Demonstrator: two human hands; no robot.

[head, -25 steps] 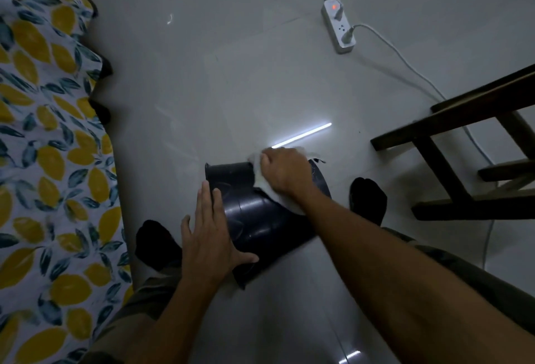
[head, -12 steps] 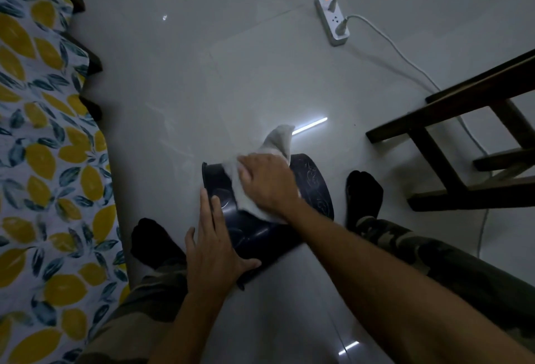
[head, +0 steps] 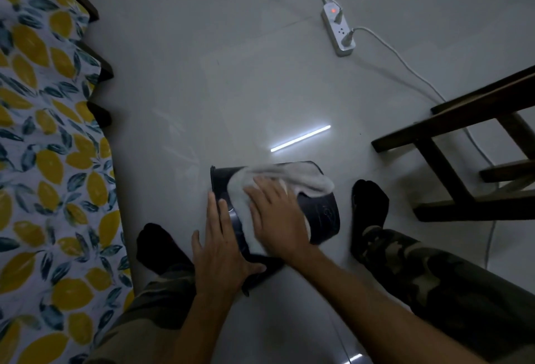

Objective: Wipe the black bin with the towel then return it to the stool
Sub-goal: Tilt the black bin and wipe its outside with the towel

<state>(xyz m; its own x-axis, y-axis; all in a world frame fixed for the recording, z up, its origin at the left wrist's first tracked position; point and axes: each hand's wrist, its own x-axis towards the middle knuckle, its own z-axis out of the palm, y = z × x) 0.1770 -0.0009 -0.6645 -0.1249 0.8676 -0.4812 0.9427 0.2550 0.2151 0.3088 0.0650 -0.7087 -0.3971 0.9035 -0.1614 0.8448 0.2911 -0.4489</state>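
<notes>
The black bin [head: 322, 213] lies on its side on the grey floor between my two feet. A white towel [head: 292, 177] is draped over its upper side. My right hand [head: 275, 219] lies flat on the towel and presses it against the bin. My left hand [head: 221, 250] rests against the bin's left side with fingers straight, steadying it. The dark wooden stool [head: 463, 143] stands at the right, an arm's length from the bin.
A bed with a lemon-print sheet [head: 43, 161] runs along the left edge. A white power strip [head: 338, 31] with cables lies on the floor at the back right; one cable passes under the stool. My black-socked feet [head: 369, 204] flank the bin.
My right hand has slid with the towel down the bin toward me, and the towel now spreads wider over the top. My left hand stays on the bin's side.
</notes>
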